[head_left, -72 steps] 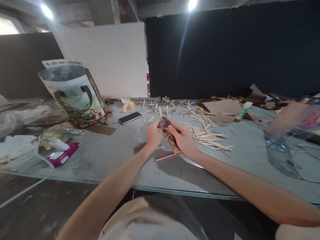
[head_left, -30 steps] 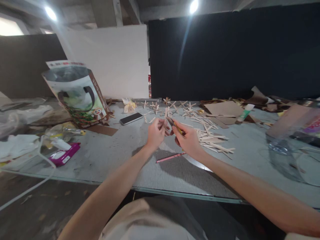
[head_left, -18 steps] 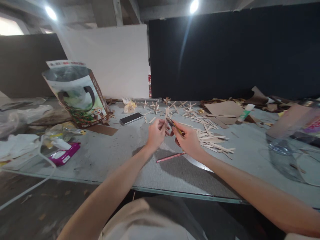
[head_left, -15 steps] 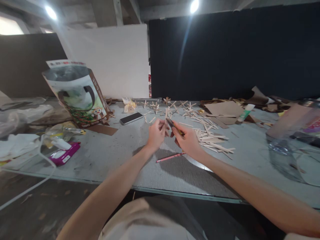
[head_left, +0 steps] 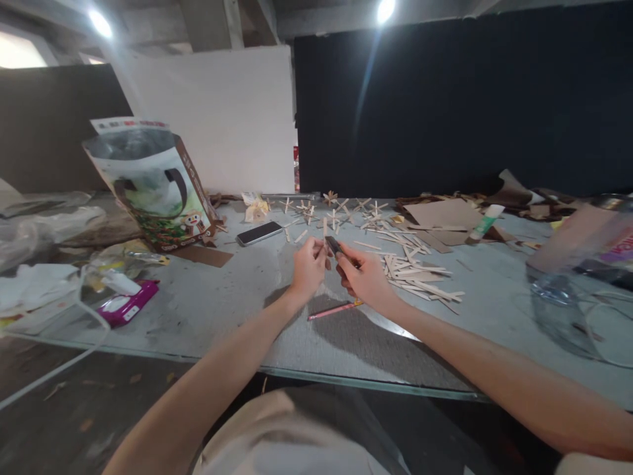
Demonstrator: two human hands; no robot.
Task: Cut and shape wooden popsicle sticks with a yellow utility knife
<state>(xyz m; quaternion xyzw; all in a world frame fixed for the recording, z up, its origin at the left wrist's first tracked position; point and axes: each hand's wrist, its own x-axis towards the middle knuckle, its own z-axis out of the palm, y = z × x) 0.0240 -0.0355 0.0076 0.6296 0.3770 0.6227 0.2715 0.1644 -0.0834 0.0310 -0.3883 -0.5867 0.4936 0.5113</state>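
Observation:
Pinched upright in my left hand [head_left: 307, 269] is a thin pale wooden stick [head_left: 325, 225]. My right hand [head_left: 366, 272] is wrapped round a dark utility knife [head_left: 333, 245], its front end against or very close to the stick; whether the blade touches cannot be made out. Below the hands a pink pencil [head_left: 332, 311] lies on the grey table [head_left: 237, 316]. To the right of my right hand is a loose pile of wooden sticks [head_left: 422, 280]. Behind the hands stand several small crossed-stick pieces [head_left: 341, 206].
A black-screened phone [head_left: 259, 233] lies behind left. Farther left are a tall printed bag [head_left: 158, 191], a magenta packet [head_left: 131, 305] and a white cable [head_left: 74, 363]. Cardboard pieces [head_left: 440, 214], a glue stick [head_left: 487, 221] and a clear plastic container [head_left: 554, 310] are on the right.
The knife and my right hand have shifted slightly left and down along the stick. The stick now stands a little farther left. My left hand has barely moved.

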